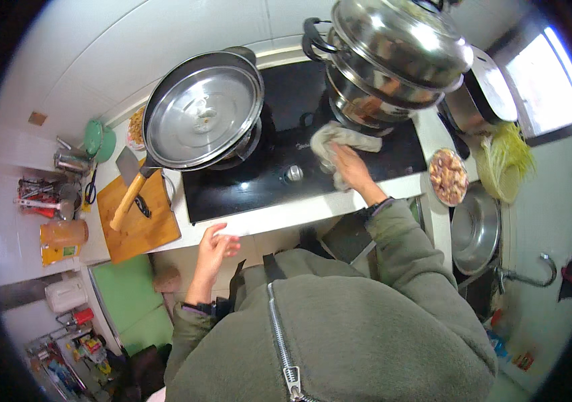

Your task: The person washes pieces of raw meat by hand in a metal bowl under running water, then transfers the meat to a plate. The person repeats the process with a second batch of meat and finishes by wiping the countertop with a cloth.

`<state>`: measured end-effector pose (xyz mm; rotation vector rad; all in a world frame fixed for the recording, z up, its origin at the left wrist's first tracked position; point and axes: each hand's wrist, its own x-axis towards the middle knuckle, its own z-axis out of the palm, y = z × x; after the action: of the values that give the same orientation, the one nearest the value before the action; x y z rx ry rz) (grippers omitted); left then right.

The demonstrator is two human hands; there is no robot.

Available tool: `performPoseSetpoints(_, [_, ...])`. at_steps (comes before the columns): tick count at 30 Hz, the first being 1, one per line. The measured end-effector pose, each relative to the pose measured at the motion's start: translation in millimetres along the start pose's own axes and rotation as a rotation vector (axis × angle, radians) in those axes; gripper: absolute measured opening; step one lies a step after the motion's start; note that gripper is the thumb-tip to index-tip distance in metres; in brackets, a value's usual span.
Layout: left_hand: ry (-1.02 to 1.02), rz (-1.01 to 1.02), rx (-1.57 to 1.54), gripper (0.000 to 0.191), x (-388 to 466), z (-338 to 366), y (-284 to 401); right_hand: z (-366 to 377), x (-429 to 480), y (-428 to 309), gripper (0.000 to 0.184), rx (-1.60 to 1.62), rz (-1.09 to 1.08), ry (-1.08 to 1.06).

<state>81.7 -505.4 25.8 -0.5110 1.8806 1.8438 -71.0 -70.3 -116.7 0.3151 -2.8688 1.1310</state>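
Note:
My right hand (352, 170) presses a crumpled pale cloth (327, 143) onto the black glass gas cooktop (265, 187), just in front of the stacked steel steamer pot (366, 100). A silver control knob (294, 173) lies to the left of the cloth. My left hand (215, 249) hangs in the air by the counter's front edge, fingers loosely bent and apart, with nothing in it. On the left burner stands a dark wok (151, 108) under a steel lid (200, 115). Its wooden handle (130, 201) reaches out over the cutting board (157, 231).
A cleaver (127, 163) lies on the board. To the right are a bowl of cut meat (448, 177), a basket of yellow-green leaves (504, 161) and a sink with a steel basin (474, 228). A green enamel pot (100, 140) stands at the left wall.

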Motion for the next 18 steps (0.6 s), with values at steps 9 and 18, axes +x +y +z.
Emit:
performPoseSetpoints(9, [0.425,-0.174,-0.173,0.038,-70.1,-21.9,-36.0,86.3,209.1,-60.4,0.062,-0.325,0.151,-0.013])
performPoseSetpoints(18, [0.800,-0.261,-0.369,0.040,-166.1,-37.6,-94.6,114.9,342.9,-21.4,0.054,-0.203,0.161,0.164])
